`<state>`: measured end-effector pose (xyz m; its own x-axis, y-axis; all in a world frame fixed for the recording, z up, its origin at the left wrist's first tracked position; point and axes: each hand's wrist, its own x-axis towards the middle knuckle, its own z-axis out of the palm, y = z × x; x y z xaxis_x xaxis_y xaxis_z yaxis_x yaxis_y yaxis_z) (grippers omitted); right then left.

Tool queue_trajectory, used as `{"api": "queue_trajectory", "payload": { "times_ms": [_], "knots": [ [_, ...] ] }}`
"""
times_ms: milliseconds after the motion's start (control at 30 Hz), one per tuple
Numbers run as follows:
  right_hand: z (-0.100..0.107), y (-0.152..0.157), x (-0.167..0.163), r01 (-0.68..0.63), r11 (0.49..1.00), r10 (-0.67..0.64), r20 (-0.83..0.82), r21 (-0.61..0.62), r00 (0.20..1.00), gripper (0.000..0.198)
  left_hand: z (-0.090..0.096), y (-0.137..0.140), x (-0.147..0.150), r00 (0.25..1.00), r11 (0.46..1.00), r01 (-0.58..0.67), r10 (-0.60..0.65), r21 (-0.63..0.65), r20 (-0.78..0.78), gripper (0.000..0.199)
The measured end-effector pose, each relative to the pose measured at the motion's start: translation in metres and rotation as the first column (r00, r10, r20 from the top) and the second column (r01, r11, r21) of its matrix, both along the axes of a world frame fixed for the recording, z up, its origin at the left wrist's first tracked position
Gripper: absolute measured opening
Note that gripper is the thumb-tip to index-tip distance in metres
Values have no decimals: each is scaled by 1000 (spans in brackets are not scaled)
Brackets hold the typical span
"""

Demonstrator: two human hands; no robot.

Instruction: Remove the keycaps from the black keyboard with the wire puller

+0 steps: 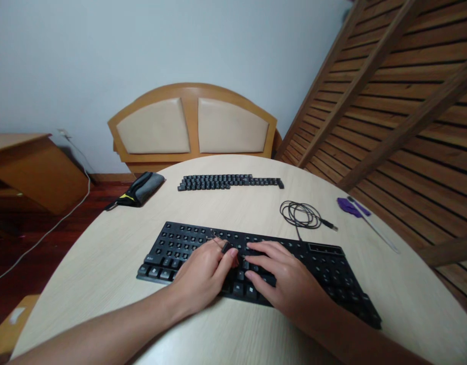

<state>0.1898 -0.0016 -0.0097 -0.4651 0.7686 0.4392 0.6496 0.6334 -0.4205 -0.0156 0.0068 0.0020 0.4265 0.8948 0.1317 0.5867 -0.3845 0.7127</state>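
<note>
A black keyboard [214,256] lies at a slant on the table in front of me, with many of its keycaps off and the bare key stems showing. My left hand [203,266] is closed over its middle, thumb and fingers around a thin wire tool with a small black end, which looks like a keycap puller [225,247]. Close beside it, my right hand [282,271] rests with fingers apart, fingertips touching the keys near the centre. Both palms hide part of the lower rows. Loose black keycaps [218,181] stand in rows beyond the keyboard.
A coiled USB cable [301,215] lies behind the keyboard. Far right are a purple cloth [347,207] and a slim white brush [373,227]. A black and grey pouch [144,188] sits on the left edge of the round table [104,274]. A chair [193,121] stands opposite.
</note>
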Motion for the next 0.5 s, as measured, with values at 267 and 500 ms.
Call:
{"api": "queue_trajectory", "payload": {
  "times_ms": [267, 500],
  "knots": [
    [2, 2, -2, -59, 998, 61, -54, 32, 997, 13, 3, 0, 2, 995, 996, -15, 23, -86, 97, 37],
    [0, 3, -1, -78, 996, 79, -29, 34, 996, 14, 5, -1, 2, 992, 999, -29, 28, 12, 120, 31]
  ]
}}
